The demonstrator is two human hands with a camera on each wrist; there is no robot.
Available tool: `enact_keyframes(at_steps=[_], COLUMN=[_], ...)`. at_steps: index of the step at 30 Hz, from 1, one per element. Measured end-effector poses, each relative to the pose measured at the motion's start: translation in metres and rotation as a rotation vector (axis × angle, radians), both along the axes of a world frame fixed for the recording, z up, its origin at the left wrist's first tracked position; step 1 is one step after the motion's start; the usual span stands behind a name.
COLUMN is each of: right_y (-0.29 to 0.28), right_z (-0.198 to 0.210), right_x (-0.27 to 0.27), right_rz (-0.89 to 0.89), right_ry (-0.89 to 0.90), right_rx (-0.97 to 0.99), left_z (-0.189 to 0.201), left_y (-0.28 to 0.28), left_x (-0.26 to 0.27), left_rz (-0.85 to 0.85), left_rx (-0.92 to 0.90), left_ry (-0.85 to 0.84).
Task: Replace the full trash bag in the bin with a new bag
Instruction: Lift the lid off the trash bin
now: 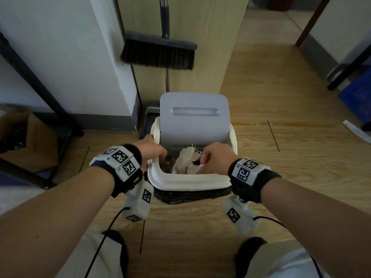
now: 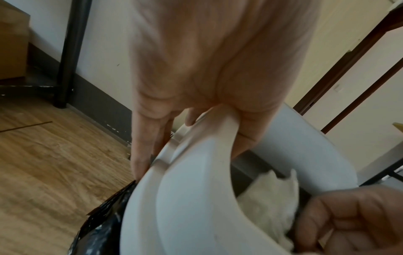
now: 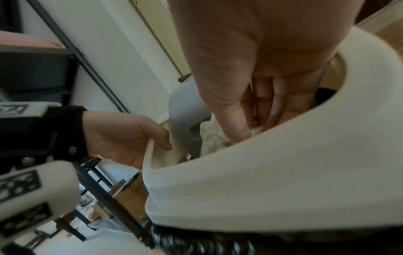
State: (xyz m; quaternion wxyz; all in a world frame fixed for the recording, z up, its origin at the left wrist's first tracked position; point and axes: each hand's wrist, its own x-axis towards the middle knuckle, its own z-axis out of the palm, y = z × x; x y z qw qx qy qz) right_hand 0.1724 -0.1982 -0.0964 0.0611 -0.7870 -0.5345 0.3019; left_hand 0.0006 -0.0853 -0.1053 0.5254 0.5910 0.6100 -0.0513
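A bin with a white rim (image 1: 188, 180) stands on the wooden floor, its grey lid (image 1: 194, 117) swung upright. The black trash bag (image 1: 192, 196) bunches out under the rim's near edge and also shows in the left wrist view (image 2: 102, 229). Crumpled paper (image 1: 186, 161) fills the opening. My left hand (image 1: 152, 149) grips the rim's left side, thumb inside and fingers outside (image 2: 189, 141). My right hand (image 1: 210, 157) reaches into the opening near the right side, fingers curled down (image 3: 255, 120), and seems to pinch a piece of the crumpled paper.
A broom (image 1: 158, 53) leans on the wooden panel behind the bin, with a dustpan (image 1: 149, 117) at the bin's back left. A cardboard box (image 1: 30, 141) and black metal frame legs sit to the left. A blue crate (image 1: 359, 97) is at the far right.
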Motion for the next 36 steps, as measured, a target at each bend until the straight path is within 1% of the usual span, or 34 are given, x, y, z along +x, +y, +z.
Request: enact_keyframes(at_steps=[3, 6, 9, 12, 15, 17, 20, 21, 23, 25, 26, 30, 32, 36], right_y=[0.007, 0.014, 0.018, 0.017, 0.014, 0.012, 0.01, 0.009, 0.008, 0.008, 0.009, 0.009, 0.005, -0.013], right_z=[0.011, 0.023, 0.026, 0.029, 0.034, 0.037, 0.042, 0.043, 0.048, 0.053, 0.056, 0.069, 0.074, 0.075], right_x=[0.002, 0.007, 0.01, 0.011, 0.015, 0.02, 0.029, 0.032, 0.036, 0.037, 0.037, 0.043, 0.049, 0.068], right_rz=[-0.002, -0.093, -0.168, -0.223, -0.321, -0.367, -0.422, -0.454, -0.496, -0.486, -0.475, -0.506, -0.549, -0.608], right_ry=[0.044, 0.11, 0.126, 0.06, -0.011, -0.052, -0.101, -0.072, 0.043, 0.132, 0.147, 0.113, 0.087, -0.026], right_rx=[0.037, 0.138, 0.227, 0.292, 0.383, 0.434, 0.437, 0.422, 0.376, 0.338, 0.34, 0.399, 0.409, 0.388], left_z=[0.002, 0.004, 0.006, 0.007, 0.009, 0.013, 0.017, 0.02, 0.028, 0.034, 0.037, 0.049, 0.052, 0.057], left_y=[0.001, 0.004, 0.004, 0.003, 0.004, 0.006, 0.01, 0.011, 0.012, 0.014, 0.014, 0.007, 0.002, -0.01], left_x=[0.0, 0.001, 0.001, 0.001, 0.0, 0.0, -0.003, -0.004, -0.005, -0.004, -0.003, 0.009, 0.02, 0.05], left_rz=[0.017, 0.026, 0.039, 0.057, 0.088, 0.125, 0.194, 0.224, 0.286, 0.345, 0.363, 0.374, 0.366, 0.33], left_rx=[0.004, 0.018, 0.008, 0.034, 0.082, 0.109, 0.147, 0.166, 0.216, 0.265, 0.291, 0.376, 0.39, 0.386], left_ry=[-0.009, -0.023, -0.063, -0.072, -0.07, -0.101, -0.181, -0.2, -0.241, -0.29, -0.316, -0.389, -0.432, -0.486])
